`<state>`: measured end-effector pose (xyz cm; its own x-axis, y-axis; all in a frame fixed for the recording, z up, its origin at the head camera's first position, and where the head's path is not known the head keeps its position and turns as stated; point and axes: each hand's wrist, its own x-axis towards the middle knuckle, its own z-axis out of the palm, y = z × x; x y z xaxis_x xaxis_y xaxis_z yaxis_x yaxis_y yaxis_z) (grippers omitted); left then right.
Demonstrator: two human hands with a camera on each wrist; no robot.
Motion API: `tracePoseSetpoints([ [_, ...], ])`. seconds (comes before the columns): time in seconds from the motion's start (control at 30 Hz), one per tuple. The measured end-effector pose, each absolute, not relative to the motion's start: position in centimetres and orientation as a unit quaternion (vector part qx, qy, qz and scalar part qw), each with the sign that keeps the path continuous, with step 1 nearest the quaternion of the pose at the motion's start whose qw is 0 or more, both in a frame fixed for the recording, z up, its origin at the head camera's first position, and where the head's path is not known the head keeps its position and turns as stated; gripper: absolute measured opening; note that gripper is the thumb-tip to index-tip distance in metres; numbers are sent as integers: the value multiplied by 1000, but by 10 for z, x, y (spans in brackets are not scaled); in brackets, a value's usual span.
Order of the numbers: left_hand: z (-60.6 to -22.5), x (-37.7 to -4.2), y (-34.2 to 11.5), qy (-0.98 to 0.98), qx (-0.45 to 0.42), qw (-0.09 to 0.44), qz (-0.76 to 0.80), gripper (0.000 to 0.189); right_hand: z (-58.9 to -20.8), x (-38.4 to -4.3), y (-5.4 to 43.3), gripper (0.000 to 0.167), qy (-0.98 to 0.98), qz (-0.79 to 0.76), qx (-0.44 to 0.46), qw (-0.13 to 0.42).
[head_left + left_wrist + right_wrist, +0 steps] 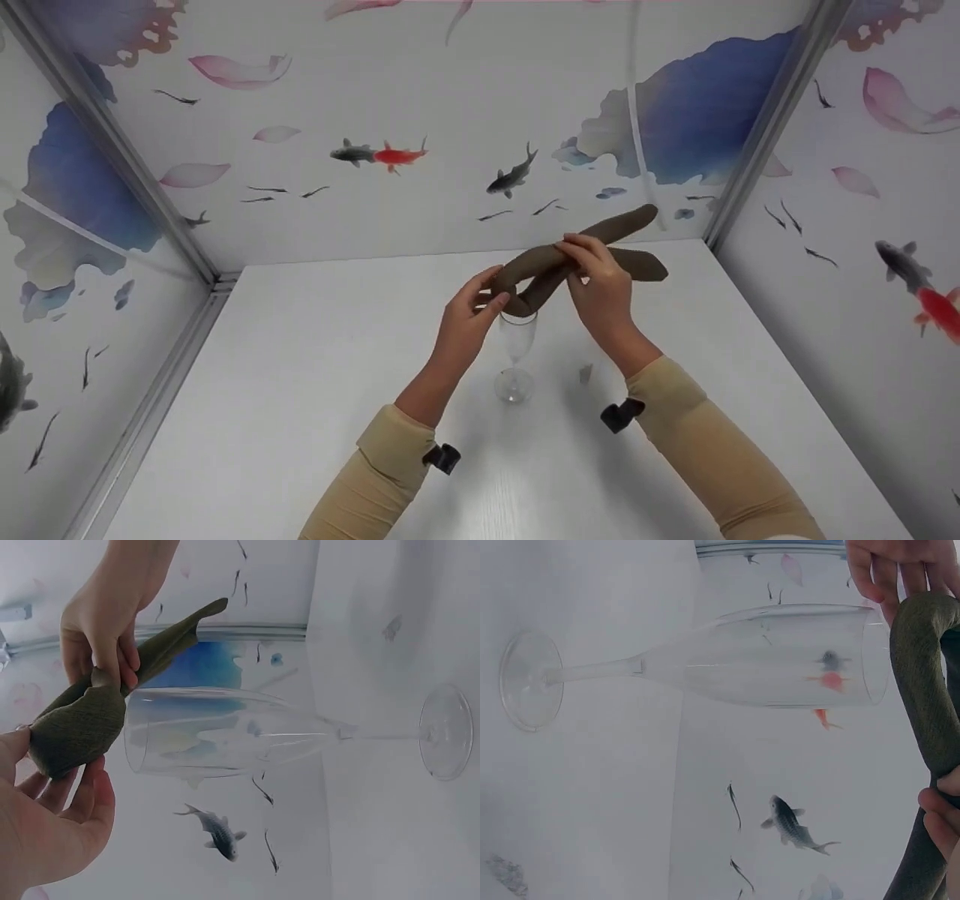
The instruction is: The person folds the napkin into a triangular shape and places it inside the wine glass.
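Both hands hold a brown-green rolled cloth (532,262), bent into a loop, right above the rim of a clear champagne flute (519,341). My left hand (466,315) grips the bent end, thumb and fingers around it in the left wrist view. Further along, my right hand (606,289) pinches the roll where its two lengths cross. Beyond it, both tails of the cloth stick out to the far right. The flute stands upright on its round foot on the white table (337,375). In the right wrist view the cloth's bend (919,667) lies close to the flute's mouth.
A small, pale translucent piece (586,373) lies on the table to the right of the flute. White panels (450,90) painted with fish and petals enclose the back and sides, with metal frame posts (757,135) at the corners.
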<state>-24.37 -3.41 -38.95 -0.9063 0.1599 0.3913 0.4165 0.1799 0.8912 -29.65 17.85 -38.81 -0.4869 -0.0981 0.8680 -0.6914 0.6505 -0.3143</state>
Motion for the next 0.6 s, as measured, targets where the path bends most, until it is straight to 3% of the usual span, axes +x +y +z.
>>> tracePoseSetpoints([
  [0.2, -395, -242, -31, -751, -191, 106, -623, 48, -390, -295, 173, 39, -771, 380, 223, 461],
  [0.4, -401, -242, -28, -742, -179, 119, -635, 48, -391, -293, 169, 26, -733, 472, 163, 462],
  [0.53, -401, -241, -25, -737, -181, 124, -639, 49, -390, -293, 169, 16, -748, 461, 124, 461],
  [0.6, -400, -240, -23, -734, -183, 124, -643, 48, -390, -293, 169, 18, -763, 442, 110, 459],
])
